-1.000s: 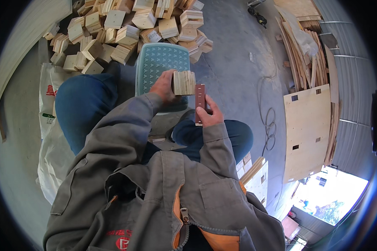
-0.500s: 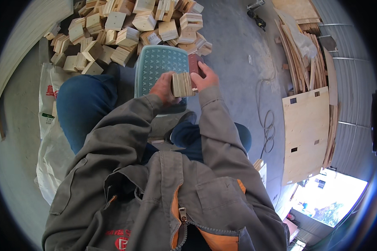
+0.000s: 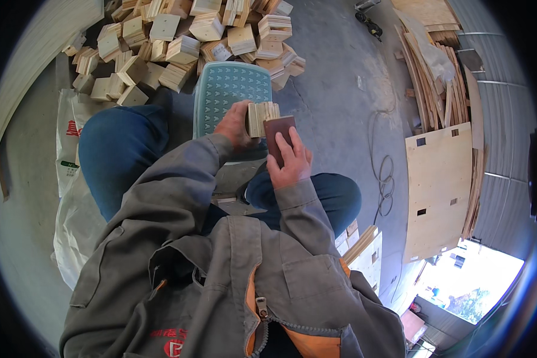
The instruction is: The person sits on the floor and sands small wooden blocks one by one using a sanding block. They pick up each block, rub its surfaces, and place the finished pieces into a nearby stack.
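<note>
A small block of layered plywood [image 3: 255, 121] is gripped in my left hand [image 3: 235, 126], whose fingers close round its left side. It is held over the right side of a teal plastic stool [image 3: 221, 89] with a studded top. My right hand [image 3: 293, 162] holds a flat, reddish-brown sanding block [image 3: 274, 127], fingers stretched over its face and thumb at its left edge. The sanding block overlaps the plywood's near right corner from my view; whether the two touch there I cannot tell.
A heap of similar plywood blocks [image 3: 182, 51] lies beyond the stool. On the left is a white plastic sack [image 3: 71, 179]. To the right, a cable [image 3: 383, 179] coils on the floor beside a large plywood sheet [image 3: 435, 191] and stacked boards [image 3: 429, 89].
My right hand has moved the sanding block from the plywood block's far right side back toward me, to its near right corner. My left hand keeps its hold, almost in the same place.
</note>
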Tool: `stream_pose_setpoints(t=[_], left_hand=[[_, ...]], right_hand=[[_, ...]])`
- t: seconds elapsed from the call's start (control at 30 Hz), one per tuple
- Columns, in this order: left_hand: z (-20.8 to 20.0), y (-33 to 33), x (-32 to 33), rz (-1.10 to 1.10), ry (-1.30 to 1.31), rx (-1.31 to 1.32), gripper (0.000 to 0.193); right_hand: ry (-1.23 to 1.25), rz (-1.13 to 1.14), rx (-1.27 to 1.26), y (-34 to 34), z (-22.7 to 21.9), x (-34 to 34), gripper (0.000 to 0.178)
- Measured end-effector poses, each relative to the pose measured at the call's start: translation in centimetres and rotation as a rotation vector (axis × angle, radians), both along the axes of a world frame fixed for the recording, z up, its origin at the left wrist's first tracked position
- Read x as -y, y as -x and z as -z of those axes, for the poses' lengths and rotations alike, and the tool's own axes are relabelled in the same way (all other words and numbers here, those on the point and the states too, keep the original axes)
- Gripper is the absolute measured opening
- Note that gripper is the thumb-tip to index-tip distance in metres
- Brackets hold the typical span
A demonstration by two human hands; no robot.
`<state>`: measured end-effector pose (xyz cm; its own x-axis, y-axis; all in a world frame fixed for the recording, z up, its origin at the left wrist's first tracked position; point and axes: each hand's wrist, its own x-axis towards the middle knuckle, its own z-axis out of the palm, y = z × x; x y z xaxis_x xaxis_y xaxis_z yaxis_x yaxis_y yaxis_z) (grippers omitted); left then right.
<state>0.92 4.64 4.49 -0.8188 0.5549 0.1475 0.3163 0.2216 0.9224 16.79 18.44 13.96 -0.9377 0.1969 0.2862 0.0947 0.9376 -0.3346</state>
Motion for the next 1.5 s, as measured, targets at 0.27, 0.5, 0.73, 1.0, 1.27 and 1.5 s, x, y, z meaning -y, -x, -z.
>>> stream_pose_setpoints(t=[0.27,0.5,0.73,1.0,1.27,1.5], left_hand=[[-1.0,0.1,0.3,0.037,0.011,0.058,0.088],[-0.5,-0.1,0.3,0.018,0.036,0.035,0.093],[0.2,-0.1,-0.1,-0.001,-0.017,0.023,0.09],[0.5,0.1,-0.2,0.017,-0.015,0.05,0.091],[-0.4,0.1,-0.1,0.039,0.047,0.045,0.099],[1.7,0.9,-0.7,0.095,-0.031,-0.001,0.085]], right_hand=[[-0.02,0.182,0.159,12.7,-1.4,-1.4,0.057],[-0.056,0.092,0.033,10.0,0.2,-1.1,0.058],[-0.02,-0.047,0.019,-0.4,-1.2,2.9,0.06],[-0.029,-0.023,0.049,3.0,-1.3,2.6,0.058],[-0.012,0.178,0.234,13.9,-2.3,2.5,0.054],[-0.039,0.009,0.029,7.5,-0.5,2.7,0.057]])
